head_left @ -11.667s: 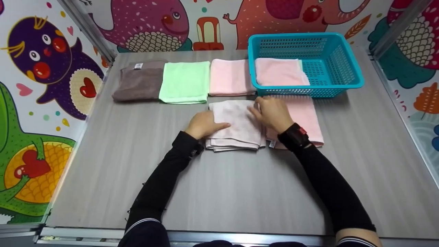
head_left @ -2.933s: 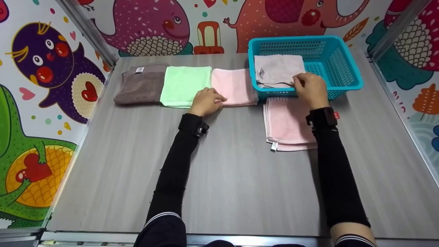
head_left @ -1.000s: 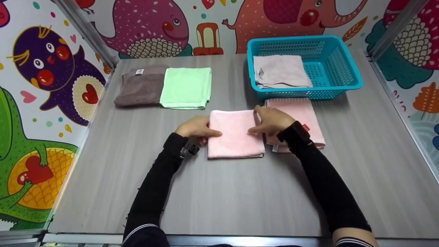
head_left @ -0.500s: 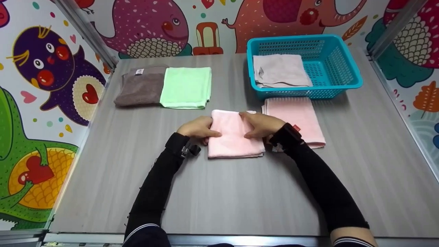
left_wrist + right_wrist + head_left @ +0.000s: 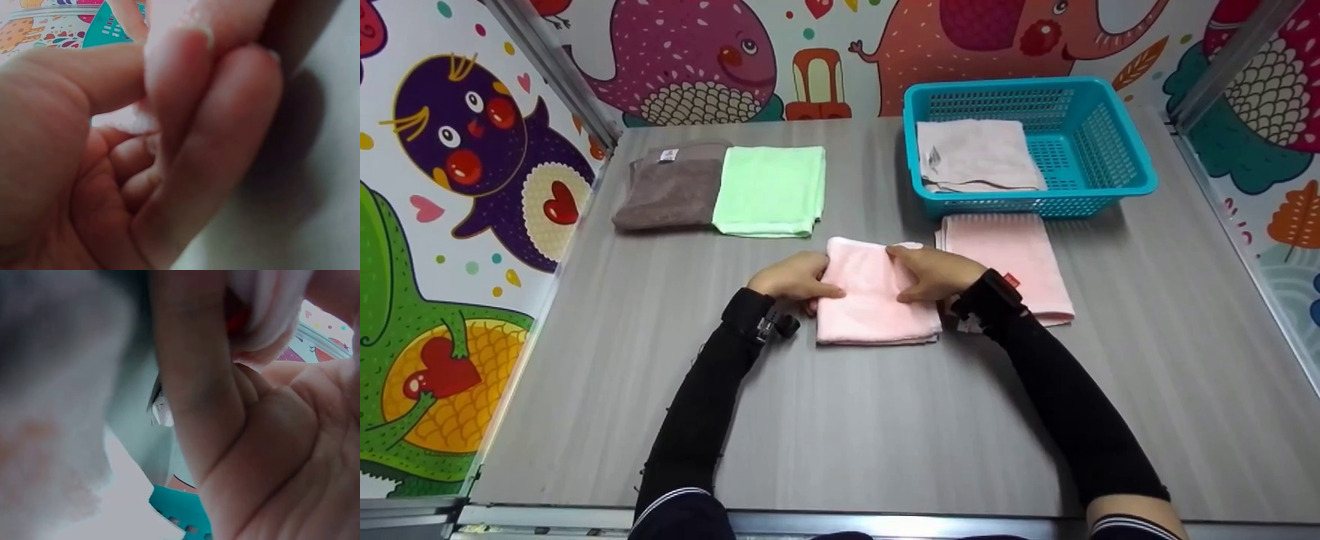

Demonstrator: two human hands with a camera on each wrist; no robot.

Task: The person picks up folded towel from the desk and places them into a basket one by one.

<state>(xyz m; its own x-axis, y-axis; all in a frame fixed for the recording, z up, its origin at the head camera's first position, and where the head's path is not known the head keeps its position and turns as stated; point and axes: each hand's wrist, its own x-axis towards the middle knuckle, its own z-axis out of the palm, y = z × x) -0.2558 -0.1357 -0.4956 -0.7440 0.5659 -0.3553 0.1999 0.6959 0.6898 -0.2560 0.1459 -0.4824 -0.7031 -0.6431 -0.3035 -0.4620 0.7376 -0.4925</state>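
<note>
A folded pink towel (image 5: 870, 322) lies at the middle of the table in the head view. My left hand (image 5: 793, 277) grips its left edge, thumb on top and fingers curled beneath. From the right, my right hand (image 5: 939, 271) pinches the same towel, and its top layer bulges slightly. In the left wrist view the curled fingers (image 5: 214, 129) press against pink cloth. Folded layers of the towel (image 5: 270, 315) sit inside the grip in the right wrist view. Another pink towel (image 5: 997, 247) with a red tag lies partly behind my right hand.
A teal basket (image 5: 1035, 196) stands at the back right with a pale greyish-pink folded towel (image 5: 975, 154) in it. At the back left lie a brown towel (image 5: 675, 187) and a green towel (image 5: 769, 191), side by side. Printed walls border the table.
The pale towel went from the table into the basket, over the pink one there. The pink towel came forward from the back row. Lately my right hand shifted left on it.
</note>
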